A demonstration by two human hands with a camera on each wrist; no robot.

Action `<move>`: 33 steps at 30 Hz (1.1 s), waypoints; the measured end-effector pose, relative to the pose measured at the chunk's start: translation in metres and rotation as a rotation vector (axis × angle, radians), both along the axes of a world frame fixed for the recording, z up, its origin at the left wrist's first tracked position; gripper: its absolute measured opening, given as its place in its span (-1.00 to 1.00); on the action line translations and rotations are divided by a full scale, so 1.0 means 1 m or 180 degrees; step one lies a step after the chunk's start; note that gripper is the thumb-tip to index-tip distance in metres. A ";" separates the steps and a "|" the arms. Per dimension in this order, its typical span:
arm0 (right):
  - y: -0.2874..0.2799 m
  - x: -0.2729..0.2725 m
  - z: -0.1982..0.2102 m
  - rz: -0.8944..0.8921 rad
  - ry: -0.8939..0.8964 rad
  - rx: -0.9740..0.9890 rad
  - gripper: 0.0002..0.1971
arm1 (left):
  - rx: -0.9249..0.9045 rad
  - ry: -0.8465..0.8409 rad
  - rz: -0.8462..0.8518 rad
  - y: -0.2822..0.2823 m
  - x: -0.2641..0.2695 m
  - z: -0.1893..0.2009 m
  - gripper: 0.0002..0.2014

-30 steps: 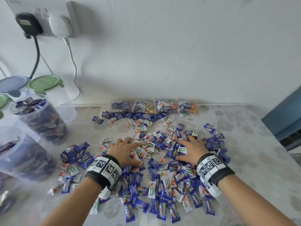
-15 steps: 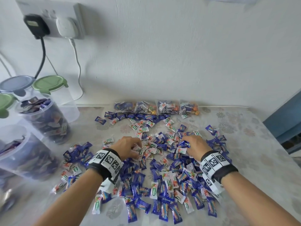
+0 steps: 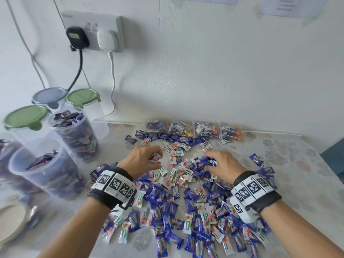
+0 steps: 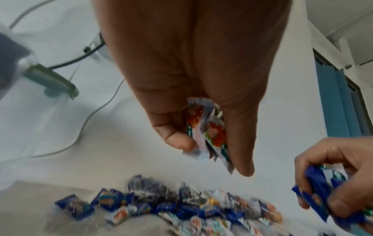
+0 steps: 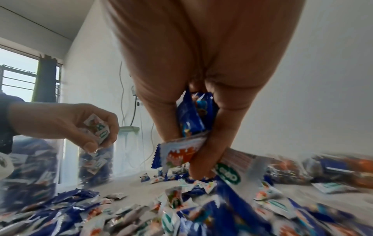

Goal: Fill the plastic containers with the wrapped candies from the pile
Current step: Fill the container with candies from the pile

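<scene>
Left hand [image 3: 144, 159] clenched on white wrapped candies [image 4: 210, 132]; right hand [image 3: 222, 164] clenched on blue ones [image 5: 190, 115]. Pile [image 3: 186, 202] spread over table [image 3: 307, 175]; open containers [image 3: 44, 170] at left. Risk: slippery wrappers dropped in transit, rim missed.

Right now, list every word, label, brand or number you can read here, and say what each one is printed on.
No text reads cleanly.
Wrapped candies: green oval logo, letters too blurred to read.
Paper sheet on the wall: print too small.
Black plug: pale label, too small.
Wristbands: black-and-white square code markers, no words.
</scene>
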State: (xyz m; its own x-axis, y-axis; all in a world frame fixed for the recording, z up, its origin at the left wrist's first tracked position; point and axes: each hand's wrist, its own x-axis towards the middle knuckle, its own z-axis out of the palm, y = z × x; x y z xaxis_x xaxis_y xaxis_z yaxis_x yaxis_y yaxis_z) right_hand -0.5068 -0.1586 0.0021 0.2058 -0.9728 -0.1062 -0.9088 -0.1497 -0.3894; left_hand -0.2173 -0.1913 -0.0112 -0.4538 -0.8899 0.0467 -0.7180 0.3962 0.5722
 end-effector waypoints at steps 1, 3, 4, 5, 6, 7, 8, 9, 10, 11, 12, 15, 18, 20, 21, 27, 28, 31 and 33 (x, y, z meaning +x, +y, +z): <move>-0.003 0.006 0.002 0.0083 -0.0005 -0.0028 -0.73 | -0.0061 0.0053 0.0053 0.002 0.006 0.006 -0.77; -0.007 0.019 0.004 0.0247 -0.0038 -0.0084 -0.74 | -0.0179 0.0128 0.0147 0.006 0.022 0.020 -0.77; -0.009 0.025 0.005 0.0327 -0.0070 -0.0100 -0.73 | -0.0224 0.0155 0.0196 0.008 0.030 0.026 -0.77; -0.011 0.033 0.006 0.0397 -0.0091 -0.0111 -0.72 | -0.0268 0.0181 0.0254 0.011 0.039 0.033 -0.76; -0.014 0.040 0.006 0.0451 -0.0081 -0.0104 -0.72 | -0.0324 0.0194 0.0319 0.013 0.048 0.040 -0.75; -0.016 0.047 0.008 0.0499 -0.0070 -0.0096 -0.74 | -0.0390 0.0194 0.0392 0.016 0.057 0.046 -0.74; -0.018 0.054 0.009 0.0558 -0.0091 -0.0091 -0.77 | -0.0456 0.0196 0.0466 0.020 0.067 0.052 -0.73; -0.021 0.062 0.010 0.0633 -0.0166 -0.0096 -0.80 | -0.0518 0.0206 0.0534 0.023 0.077 0.057 -0.73; -0.023 0.069 0.012 0.0719 -0.0263 -0.0109 -0.83 | -0.0581 0.0221 0.0602 0.027 0.087 0.063 -0.75; -0.026 0.078 0.013 0.0791 -0.0354 -0.0134 -0.84 | -0.0628 0.0229 0.0683 0.030 0.098 0.068 -0.76; -0.029 0.087 0.014 0.0856 -0.0404 -0.0155 -0.86 | -0.0676 0.0234 0.0777 0.034 0.108 0.073 -0.77; -0.035 0.114 0.018 0.1014 -0.0464 -0.0205 -0.92 | -0.0826 0.0250 0.1111 0.046 0.139 0.086 -0.78; -0.040 0.136 0.023 0.1187 -0.0519 -0.0284 -0.86 | -0.0883 0.0194 0.1399 0.054 0.167 0.092 -0.79; -0.042 0.148 0.026 0.1297 -0.0482 -0.0318 -0.89 | -0.0862 0.0090 0.1542 0.056 0.182 0.093 -0.77; -0.043 0.154 0.027 0.1341 -0.0472 -0.0346 -0.89 | -0.0853 0.0020 0.1597 0.057 0.188 0.091 -0.77; -0.048 0.177 0.028 0.1507 -0.0487 -0.0446 -0.83 | -0.0743 -0.0076 0.1770 0.055 0.211 0.077 -0.79; -0.049 0.179 0.028 0.1522 -0.0448 -0.0449 -0.86 | -0.0717 -0.0080 0.1793 0.055 0.213 0.074 -0.79; -0.051 0.185 0.024 0.1559 -0.0404 -0.0438 -0.87 | -0.0688 -0.0162 0.1840 0.054 0.217 0.068 -0.82; -0.051 0.189 0.024 0.1613 -0.0410 -0.0430 -0.87 | -0.0702 -0.0209 0.1789 0.055 0.218 0.065 -0.82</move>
